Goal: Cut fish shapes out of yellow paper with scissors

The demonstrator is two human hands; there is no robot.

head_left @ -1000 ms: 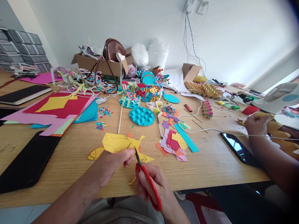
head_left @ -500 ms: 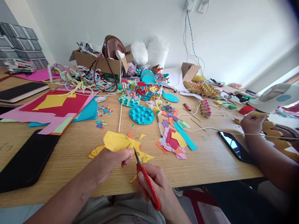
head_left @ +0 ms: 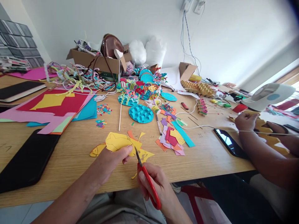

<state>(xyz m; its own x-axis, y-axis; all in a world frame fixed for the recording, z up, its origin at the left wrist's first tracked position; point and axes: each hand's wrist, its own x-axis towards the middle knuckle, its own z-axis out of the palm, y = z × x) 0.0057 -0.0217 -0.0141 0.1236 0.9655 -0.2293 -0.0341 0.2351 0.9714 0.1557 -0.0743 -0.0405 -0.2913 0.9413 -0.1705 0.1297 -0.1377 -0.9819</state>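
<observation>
Between the thumb and fingers of my left hand [head_left: 119, 155] is a yellow piece of paper [head_left: 118, 141] with a fish outline drawn on it. My right hand [head_left: 153, 180] is closed round the red handles of a pair of scissors [head_left: 150, 186]. The blade tips are at the right edge of the yellow paper, near my left thumb. A yellow paper fish [head_left: 97, 150] with drawn marks lies on the table left of my left hand. Yellow offcuts [head_left: 146, 155] lie beyond the scissors, partly behind them.
A co-worker's hands [head_left: 245, 121] hold scalloped brown card at the right, beside a phone [head_left: 230, 144]. Paper scraps [head_left: 173, 138], a pen [head_left: 158, 125] and a blue egg-tray piece [head_left: 141, 113] lie ahead. A black case [head_left: 28, 158] and coloured sheets [head_left: 56, 115] are at the left.
The yellow paper has shifted slightly right in my left hand's grip. The scissor tips now sit at the paper's edge, with the blades looking closer together. The view has turned slightly.
</observation>
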